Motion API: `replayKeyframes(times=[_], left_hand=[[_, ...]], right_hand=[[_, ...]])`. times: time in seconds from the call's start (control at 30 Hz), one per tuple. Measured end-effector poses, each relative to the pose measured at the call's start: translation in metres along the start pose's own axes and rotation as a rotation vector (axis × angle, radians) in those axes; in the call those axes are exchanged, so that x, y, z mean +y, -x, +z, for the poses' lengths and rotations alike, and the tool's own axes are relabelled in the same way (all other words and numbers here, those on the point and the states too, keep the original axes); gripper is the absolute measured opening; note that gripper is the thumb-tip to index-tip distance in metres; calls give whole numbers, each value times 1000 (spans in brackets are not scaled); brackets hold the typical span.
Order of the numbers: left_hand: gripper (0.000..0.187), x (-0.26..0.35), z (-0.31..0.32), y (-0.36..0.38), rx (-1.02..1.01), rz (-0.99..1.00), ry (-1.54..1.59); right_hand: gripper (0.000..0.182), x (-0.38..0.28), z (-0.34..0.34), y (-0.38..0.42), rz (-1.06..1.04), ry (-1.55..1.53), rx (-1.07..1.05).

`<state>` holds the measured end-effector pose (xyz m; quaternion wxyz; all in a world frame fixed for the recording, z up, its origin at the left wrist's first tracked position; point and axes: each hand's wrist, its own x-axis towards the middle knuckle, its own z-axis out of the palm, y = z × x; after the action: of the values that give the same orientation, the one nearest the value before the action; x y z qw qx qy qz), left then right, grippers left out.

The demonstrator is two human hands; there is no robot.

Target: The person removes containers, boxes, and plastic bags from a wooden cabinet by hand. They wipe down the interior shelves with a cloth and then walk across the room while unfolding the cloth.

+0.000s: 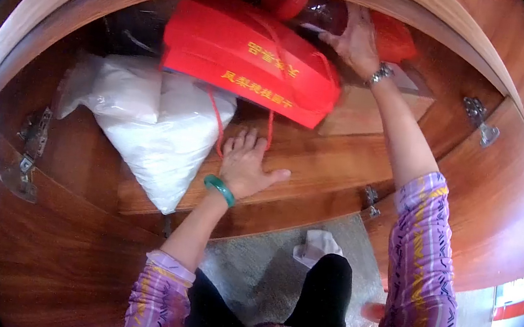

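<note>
Fingers spread, my left hand (246, 167) rests on the wooden shelf board (321, 164), beside the cord handle of a red paper bag (218, 40) with yellow writing. A green bangle circles that wrist. The bag lies tilted inside the cabinet. To its left a clear plastic bag of white material (169, 123) hangs over the shelf edge. My right hand (355, 41) reaches deep into the cabinet at the top, against a clear container with dark red contents (326, 16). Its fingertips are partly hidden, and whether it grips the container is unclear.
Open cabinet doors with metal hinges stand at the left (56, 243) and right (507, 193). A cardboard-coloured box (373, 112) sits under my right forearm. Below, a white cloth (318, 247) lies on the grey floor near my knees. Another red item (395, 39) is at the back.
</note>
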<state>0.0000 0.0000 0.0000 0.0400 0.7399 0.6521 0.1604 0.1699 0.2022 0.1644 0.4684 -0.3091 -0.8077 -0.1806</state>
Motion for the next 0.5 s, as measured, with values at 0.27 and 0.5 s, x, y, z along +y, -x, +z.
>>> replayKeyframes(times=[0.27,0.5], left_hand=[[88,1,11,-1,86,-4,-75],[88,6,10,0,88,-19,-128]], right_hand=[[83,-13,-116,100,172,-153,75],[75,-19,-182,166,631,-884,11]])
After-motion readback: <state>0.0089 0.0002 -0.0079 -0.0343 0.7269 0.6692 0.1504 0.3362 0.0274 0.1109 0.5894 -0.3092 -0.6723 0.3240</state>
